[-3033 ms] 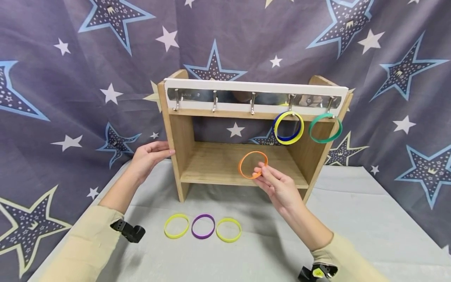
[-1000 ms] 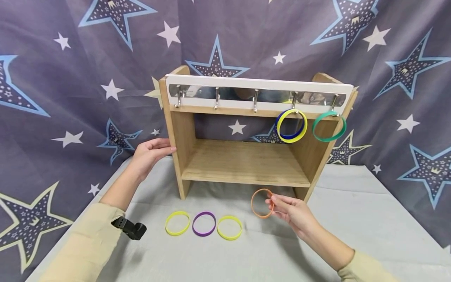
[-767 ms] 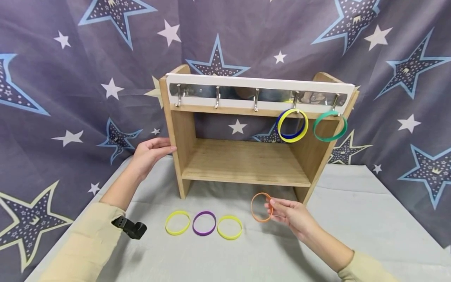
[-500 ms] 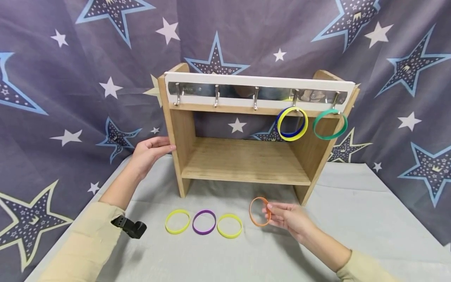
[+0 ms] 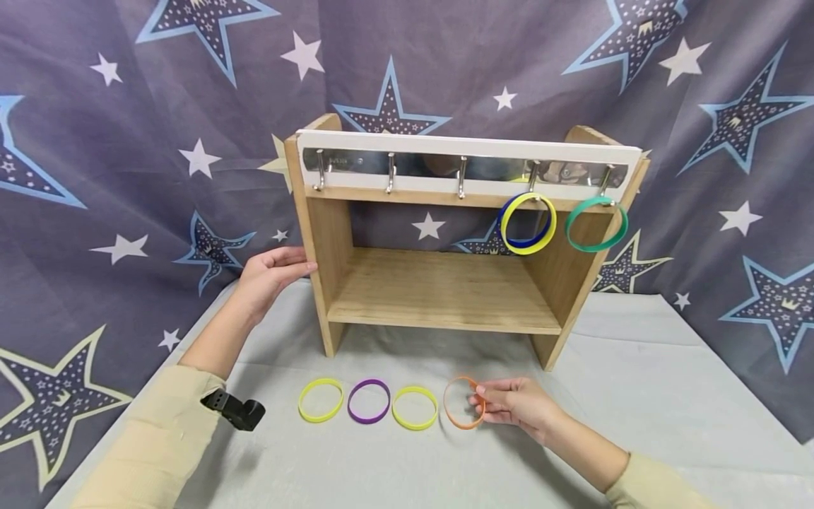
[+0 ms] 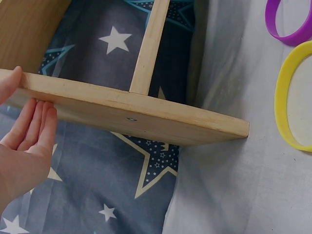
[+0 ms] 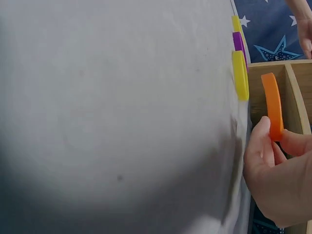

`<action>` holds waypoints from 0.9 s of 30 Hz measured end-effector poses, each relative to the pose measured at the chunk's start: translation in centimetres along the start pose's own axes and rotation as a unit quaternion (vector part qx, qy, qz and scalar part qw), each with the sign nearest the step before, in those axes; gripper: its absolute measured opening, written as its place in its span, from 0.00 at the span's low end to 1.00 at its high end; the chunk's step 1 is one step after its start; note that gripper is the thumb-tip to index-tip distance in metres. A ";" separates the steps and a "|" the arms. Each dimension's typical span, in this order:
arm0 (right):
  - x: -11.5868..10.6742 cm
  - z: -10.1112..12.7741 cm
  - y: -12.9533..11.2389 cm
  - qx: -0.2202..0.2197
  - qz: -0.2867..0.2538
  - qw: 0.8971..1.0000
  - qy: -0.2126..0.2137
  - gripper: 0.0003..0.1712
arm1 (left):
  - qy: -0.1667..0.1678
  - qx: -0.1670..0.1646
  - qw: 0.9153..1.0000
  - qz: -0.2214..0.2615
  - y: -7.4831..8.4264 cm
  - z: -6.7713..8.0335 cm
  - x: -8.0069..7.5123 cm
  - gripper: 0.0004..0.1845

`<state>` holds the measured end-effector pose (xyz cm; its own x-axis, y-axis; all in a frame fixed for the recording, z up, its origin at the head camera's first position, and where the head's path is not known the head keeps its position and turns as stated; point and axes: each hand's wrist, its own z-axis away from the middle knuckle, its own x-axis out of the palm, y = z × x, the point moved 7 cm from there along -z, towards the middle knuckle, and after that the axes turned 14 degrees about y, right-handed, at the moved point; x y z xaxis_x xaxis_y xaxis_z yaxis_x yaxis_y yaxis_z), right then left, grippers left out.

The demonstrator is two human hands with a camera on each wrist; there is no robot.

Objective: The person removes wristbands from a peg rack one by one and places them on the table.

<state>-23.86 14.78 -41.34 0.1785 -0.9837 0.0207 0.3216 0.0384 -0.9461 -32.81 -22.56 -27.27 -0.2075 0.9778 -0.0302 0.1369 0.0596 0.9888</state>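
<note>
In the head view, my right hand (image 5: 518, 406) pinches an orange silicone wristband (image 5: 466, 427) between thumb and fingers, low at the table to the right of a row of wristbands. The right wrist view shows that orange band edge-on between the fingertips. My left hand (image 5: 263, 283) touches the left side panel of a wooden shelf unit (image 5: 439, 290); its thumb lies on the front edge and its straight fingers rest along the outer face. A yellow wristband (image 5: 321, 420), a purple wristband (image 5: 369, 422) and another yellow wristband (image 5: 415, 428) lie flat in the row.
Across the top of the unit runs a white rail (image 5: 445, 141) with several metal hooks. A yellow wristband (image 5: 528, 252) and a blue wristband (image 5: 500, 225) share one hook; a green wristband (image 5: 598, 249) hangs at the far right. A starry cloth (image 5: 394, 42) backs the grey table (image 5: 636, 396).
My right hand has brought the orange wristband down from in front of the shelf to beside the right yellow wristband. The left hand stays at the side panel.
</note>
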 end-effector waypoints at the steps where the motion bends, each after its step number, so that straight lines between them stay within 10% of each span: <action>1: 0.0 0.0 0.1 0.000 0.007 1.000 0.000 0.27 | 0.001 0.000 1.000 -0.002 0.0 0.0 0.0 0.13; 13: 0.2 -0.5 0.4 -0.040 0.093 0.994 0.035 0.21 | 0.001 0.002 1.000 0.004 -0.1 -0.2 0.1 0.09; 27: -0.2 -0.3 -1.5 -0.139 0.224 0.963 0.058 0.18 | -0.008 0.001 1.000 0.020 0.0 -0.1 0.1 0.11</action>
<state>-24.62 14.85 -40.04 0.1319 -0.8931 -0.4302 -0.0270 0.4306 -0.9022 -32.88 -22.49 -27.24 -0.1873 0.9823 0.0066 0.1465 0.0213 0.9890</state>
